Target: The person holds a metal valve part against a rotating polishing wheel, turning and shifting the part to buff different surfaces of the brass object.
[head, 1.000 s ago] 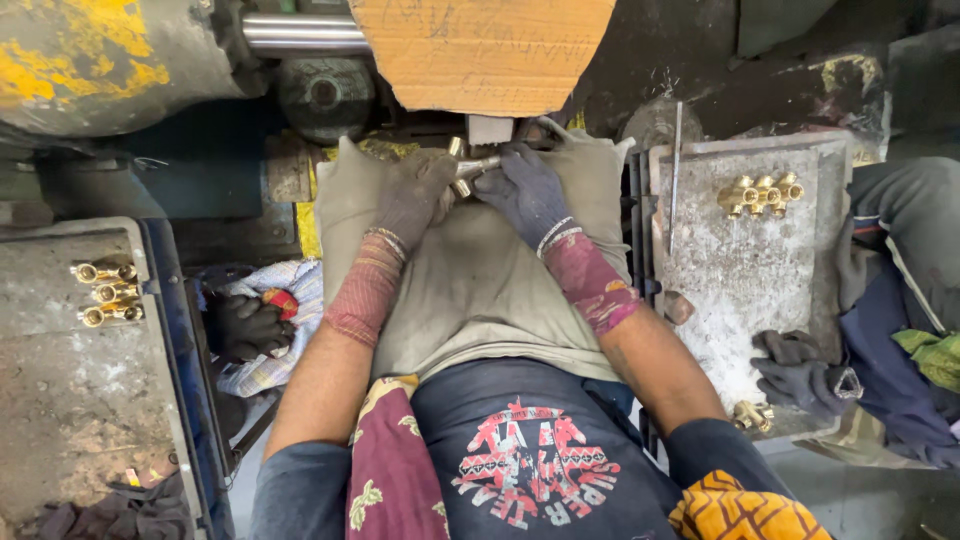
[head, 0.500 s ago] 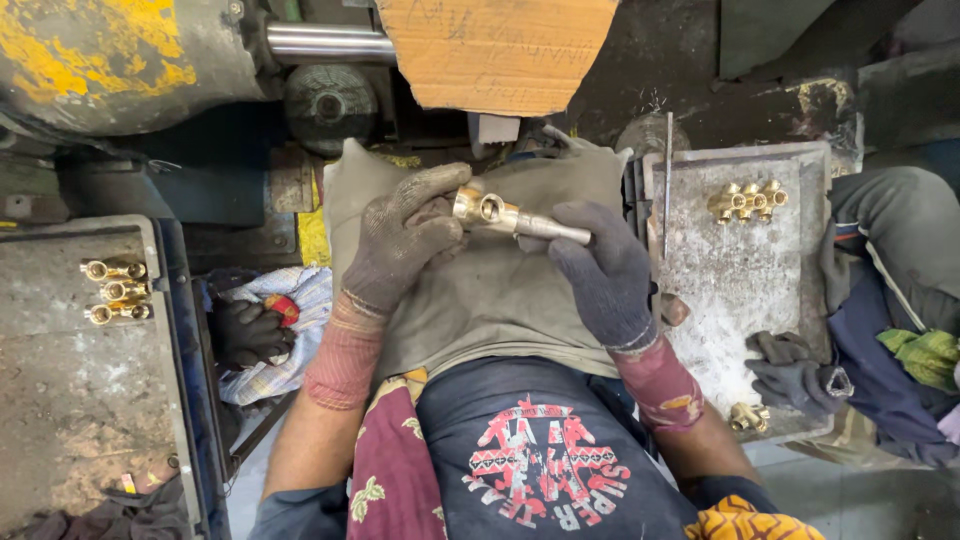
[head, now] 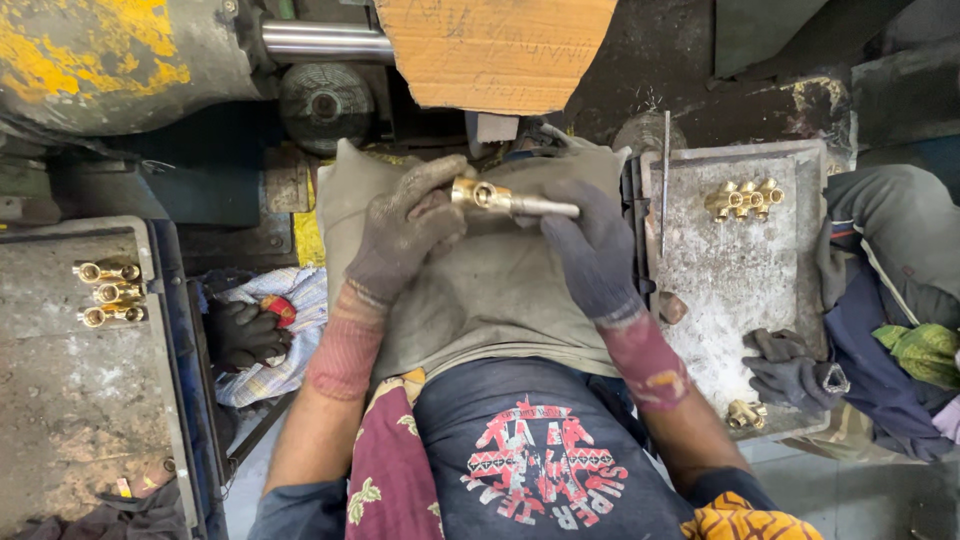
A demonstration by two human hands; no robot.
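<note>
**Brass fitting held in both gloved hands over lap cloth**

Surface and room: the person sits in a grimy workshop with a grey cloth spread over the lap. A yellow-stained machine body and a steel shaft stand ahead, with a cardboard sheet leaning over the far edge of the cloth. A dusty metal tray lies at the right, a second tray at the left.

Edges and open room: the lap cloth is hemmed in closely on both sides by the trays. The right tray carries a cluster of brass fittings near its far edge, a thin metal rod along its left edge, and a spare grey glove at its near right corner. The left tray holds three brass pieces near its far edge. A dark glove lies on rags between the left tray and the lap.

Work piece: the brass fitting is mounted on a grey metal spindle and is held above the far part of the cloth. The left hand has its fingers curled and pinching the brass end — the right hand has its fingers closed around the spindle end. Both hands are gloved.
</note>
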